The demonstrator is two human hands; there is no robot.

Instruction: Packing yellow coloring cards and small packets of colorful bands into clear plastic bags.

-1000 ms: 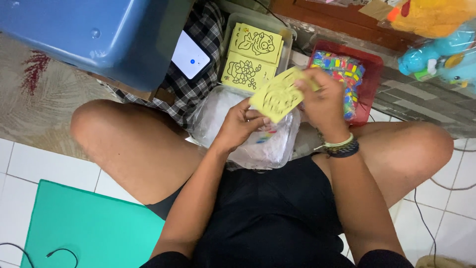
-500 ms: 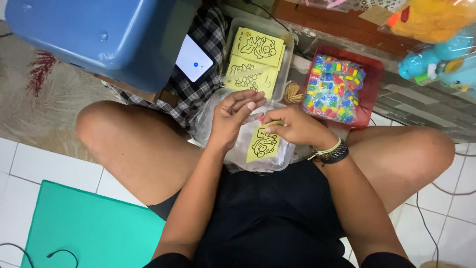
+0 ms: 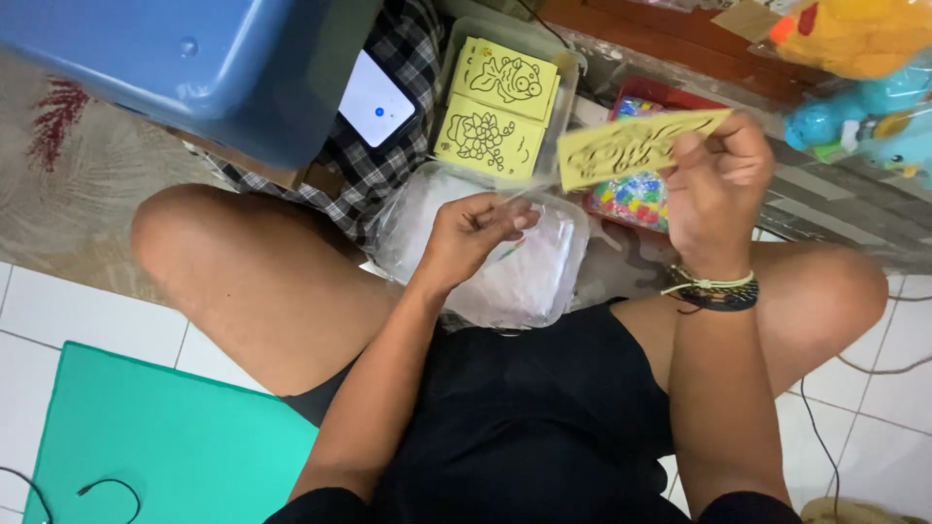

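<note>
Yellow card (image 3: pixel 636 146) pinched in right hand (image 3: pixel 714 184); left hand (image 3: pixel 476 233), seemingly empty, over plastic bag (image 3: pixel 529 277).

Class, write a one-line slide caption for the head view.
Seated person's right hand lifts a yellow card; left hand rests over a clear plastic tub.

The right hand (image 3: pixel 714 180), which half a second ago pressed a yellow card (image 3: pixel 636 146) down onto the clear tub (image 3: pixel 485 257), has lifted it above the red tray (image 3: pixel 641 194), while the left hand (image 3: pixel 476 233) has loosened.
</note>
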